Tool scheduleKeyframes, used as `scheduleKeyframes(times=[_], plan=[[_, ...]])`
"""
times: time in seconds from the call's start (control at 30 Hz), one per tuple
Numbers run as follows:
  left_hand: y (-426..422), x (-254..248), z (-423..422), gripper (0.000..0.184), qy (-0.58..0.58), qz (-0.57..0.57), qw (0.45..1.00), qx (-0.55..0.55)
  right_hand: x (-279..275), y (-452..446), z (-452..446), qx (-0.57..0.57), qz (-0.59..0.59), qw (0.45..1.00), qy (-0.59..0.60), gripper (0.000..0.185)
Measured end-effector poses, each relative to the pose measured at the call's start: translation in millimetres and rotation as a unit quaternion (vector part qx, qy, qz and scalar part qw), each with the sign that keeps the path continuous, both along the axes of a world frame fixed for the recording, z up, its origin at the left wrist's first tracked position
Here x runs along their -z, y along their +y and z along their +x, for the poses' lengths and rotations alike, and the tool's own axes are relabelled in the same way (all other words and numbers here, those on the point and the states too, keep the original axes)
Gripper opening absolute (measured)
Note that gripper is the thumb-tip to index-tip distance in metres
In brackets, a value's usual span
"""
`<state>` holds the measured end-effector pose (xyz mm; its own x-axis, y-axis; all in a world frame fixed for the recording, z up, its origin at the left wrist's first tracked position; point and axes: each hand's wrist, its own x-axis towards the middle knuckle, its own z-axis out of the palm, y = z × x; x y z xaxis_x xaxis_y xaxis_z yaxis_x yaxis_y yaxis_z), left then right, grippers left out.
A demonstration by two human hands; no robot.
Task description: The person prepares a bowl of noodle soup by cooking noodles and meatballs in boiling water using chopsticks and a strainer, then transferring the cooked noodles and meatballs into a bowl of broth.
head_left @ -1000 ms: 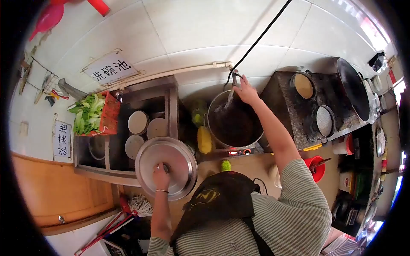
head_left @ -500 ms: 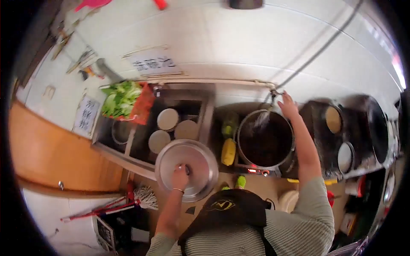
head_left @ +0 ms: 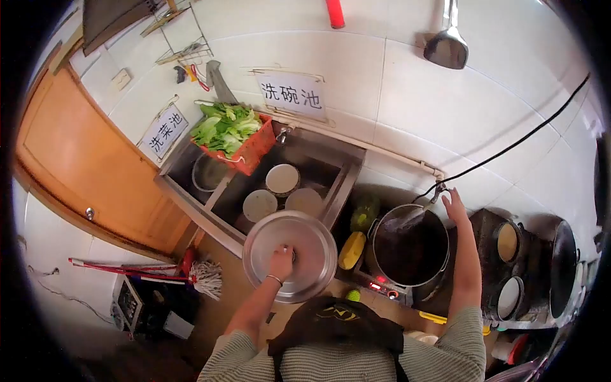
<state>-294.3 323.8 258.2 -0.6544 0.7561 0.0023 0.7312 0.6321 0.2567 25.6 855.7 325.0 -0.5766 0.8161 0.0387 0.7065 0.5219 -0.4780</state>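
Observation:
My left hand (head_left: 282,262) is closed round the knob of a round metal pot lid (head_left: 312,274), which it holds over the front rim of the sink. My right hand (head_left: 454,207) is beside a wall tap (head_left: 440,188), its fingers stretched out; whether they touch the tap handle is hard to see. Water (head_left: 407,220) runs from the tap into a large uncovered pot (head_left: 411,280) with dark contents. That pot stands on a cooker (head_left: 385,290) with a red lit display.
Stacked bowls (head_left: 282,179) sit in the metal sink (head_left: 349,188). An orange basket (head_left: 254,150) of leafy greens (head_left: 228,127) rests across its left part. Left of the pot lies a yellow object (head_left: 352,250); on the right are burners and a wok (head_left: 562,267). A mop (head_left: 206,279) leans lower left.
The view has turned and shifted, so the scene sits lower and further right. The lid stays in my left hand, my right hand remains by the tap, and water is still running.

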Motion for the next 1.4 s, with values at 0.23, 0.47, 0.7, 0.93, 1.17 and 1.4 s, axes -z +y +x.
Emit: scheduleKeyframes(times=[0.23, 0.47, 0.7, 0.93, 1.17, 1.4], plan=[[-1.9, -1.4, 5.3, 0.029, 0.035, 0.015, 0.999, 0.004, -6.2, -6.0, -2.7, -0.003, -0.023, 1.0, 0.012, 0.066], [7.0, -18.8, 10.2, 0.027, 0.013, -0.052, 0.999, -0.001, -21.7, -22.7, -3.1, 0.021, -0.067, 0.997, 0.034, 0.071], [0.2, 4.5, -3.7, 0.047, 0.01, -0.004, 0.997, 0.077, -52.1, -53.3, -6.2, 0.058, -0.18, 0.978, 0.09, 0.075], [-16.5, 10.5, -29.4, 0.066, -0.076, 0.013, 0.993, 0.094, -70.1, -68.1, -6.6, 0.09, -0.328, 0.925, 0.167, 0.072], [19.1, -39.9, -33.3, 0.062, -0.032, -0.021, 0.991, 0.126, -35.1, -55.0, -14.7, 0.059, -0.403, 0.878, 0.25, 0.077], [115.9, -83.9, 16.6, 0.061, -0.006, -0.066, 0.984, 0.163, -36.0, -107.4, 35.7, 0.02, -0.42, 0.848, 0.323, 0.073]])
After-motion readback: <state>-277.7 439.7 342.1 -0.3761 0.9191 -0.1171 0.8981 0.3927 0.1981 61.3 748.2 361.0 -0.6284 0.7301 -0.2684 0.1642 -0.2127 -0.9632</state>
